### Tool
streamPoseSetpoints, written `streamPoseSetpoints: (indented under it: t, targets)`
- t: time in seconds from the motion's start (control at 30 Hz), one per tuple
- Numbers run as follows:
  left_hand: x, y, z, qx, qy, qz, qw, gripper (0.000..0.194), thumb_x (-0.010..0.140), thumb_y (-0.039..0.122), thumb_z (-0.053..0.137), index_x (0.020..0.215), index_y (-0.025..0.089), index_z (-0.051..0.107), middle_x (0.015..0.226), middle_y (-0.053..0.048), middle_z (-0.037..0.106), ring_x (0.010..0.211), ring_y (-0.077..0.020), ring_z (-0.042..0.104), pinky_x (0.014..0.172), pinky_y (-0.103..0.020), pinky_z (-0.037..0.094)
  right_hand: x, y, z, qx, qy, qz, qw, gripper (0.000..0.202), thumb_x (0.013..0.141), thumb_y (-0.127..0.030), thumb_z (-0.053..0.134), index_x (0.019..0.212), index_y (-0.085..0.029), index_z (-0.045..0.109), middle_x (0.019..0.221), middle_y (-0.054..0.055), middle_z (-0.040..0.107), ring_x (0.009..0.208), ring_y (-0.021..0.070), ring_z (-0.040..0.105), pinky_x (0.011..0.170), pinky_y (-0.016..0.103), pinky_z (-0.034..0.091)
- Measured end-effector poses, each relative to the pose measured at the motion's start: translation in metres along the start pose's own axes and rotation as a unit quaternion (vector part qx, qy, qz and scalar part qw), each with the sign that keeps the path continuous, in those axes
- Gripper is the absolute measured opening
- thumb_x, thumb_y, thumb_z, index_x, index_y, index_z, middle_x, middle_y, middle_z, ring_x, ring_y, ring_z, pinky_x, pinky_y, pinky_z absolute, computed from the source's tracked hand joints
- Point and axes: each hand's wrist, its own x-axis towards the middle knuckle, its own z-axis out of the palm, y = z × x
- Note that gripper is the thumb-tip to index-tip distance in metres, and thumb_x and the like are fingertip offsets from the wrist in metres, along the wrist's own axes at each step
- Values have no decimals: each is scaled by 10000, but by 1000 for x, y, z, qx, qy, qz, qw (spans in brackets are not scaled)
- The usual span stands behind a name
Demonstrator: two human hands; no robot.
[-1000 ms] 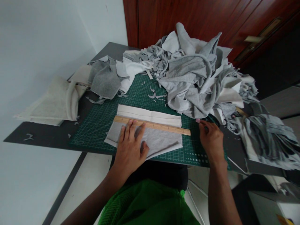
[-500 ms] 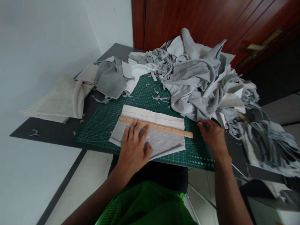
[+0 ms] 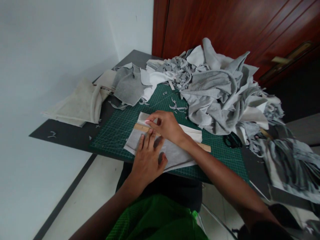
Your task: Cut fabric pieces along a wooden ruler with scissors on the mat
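Note:
A folded piece of grey cloth point(image 3: 175, 151) with a whitish upper strip point(image 3: 191, 132) lies on the green cutting mat point(image 3: 112, 133). Across it runs a wooden ruler point(image 3: 140, 127), its right end sticking out past the cloth. My left hand point(image 3: 148, 163) rests flat with fingers spread, the fingertips pressing on the ruler and cloth. Above the ruler's left part, my right hand point(image 3: 165, 125) is closed in a pinch at the whitish strip. A small pinkish bit, possibly chalk, shows at its fingertips. The right hand and forearm hide the ruler's middle.
A large heap of grey cloth point(image 3: 215, 100) covers the back right. Cream cloth point(image 3: 82, 103) and a grey piece point(image 3: 128, 86) lie at the left. Thread scraps point(image 3: 178, 106) and a black-handled tool point(image 3: 232, 140) are on the mat. Stacked strips point(image 3: 287, 163) lie far right.
My right hand has moved left from beside the heap to the ruler's left part, uncovering the black-handled tool. My left hand stays on the ruler. The whole view has shifted slightly.

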Motion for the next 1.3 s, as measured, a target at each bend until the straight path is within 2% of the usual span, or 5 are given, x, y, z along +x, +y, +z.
streamPoseSetpoints:
  t: [0.13, 0.37, 0.8, 1.1, 1.3]
  targets:
    - [-1, 0, -1, -1, 1, -5, 1000, 549, 1010, 340, 610, 1508, 116, 664, 1635, -252, 557, 1591, -434, 485, 1372, -631, 346, 31, 13, 33, 6, -37, 18, 999, 101, 975, -159, 793, 914, -200, 862, 892, 8, 828, 749, 134, 692, 748, 266, 511]
    - [0, 0, -1, 9, -3, -2, 1000, 542, 1009, 354, 603, 1491, 114, 667, 1569, -232, 610, 1557, -421, 516, 1369, -625, 361, 40, 16, 52, -1, -43, 20, 999, 107, 1002, -215, 782, 929, -213, 860, 908, 15, 837, 823, 156, 734, 780, 278, 510]
    - [0, 1, -2, 22, -5, -2, 1000, 535, 1009, 349, 597, 1489, 123, 660, 1575, -230, 601, 1554, -421, 511, 1362, -628, 361, 32, 19, 51, -3, -35, 14, 999, 114, 1028, -182, 730, 938, -184, 801, 920, 14, 799, 795, 131, 676, 776, 252, 493]
    - [0, 0, -2, 17, 4, 8, 1000, 501, 1018, 350, 574, 1453, 123, 675, 1524, -223, 633, 1525, -420, 522, 1352, -640, 368, 34, 15, 54, -18, -40, 4, 999, 82, 1016, -187, 738, 947, -185, 782, 947, 38, 788, 862, 168, 697, 810, 289, 498]
    - [1, 0, -2, 14, -6, 4, 1000, 507, 1018, 350, 589, 1460, 119, 680, 1540, -234, 622, 1546, -433, 511, 1356, -657, 360, 24, 16, 43, -9, -8, -10, 1000, 99, 1041, -197, 693, 965, -192, 757, 949, 20, 766, 827, 144, 662, 814, 270, 497]
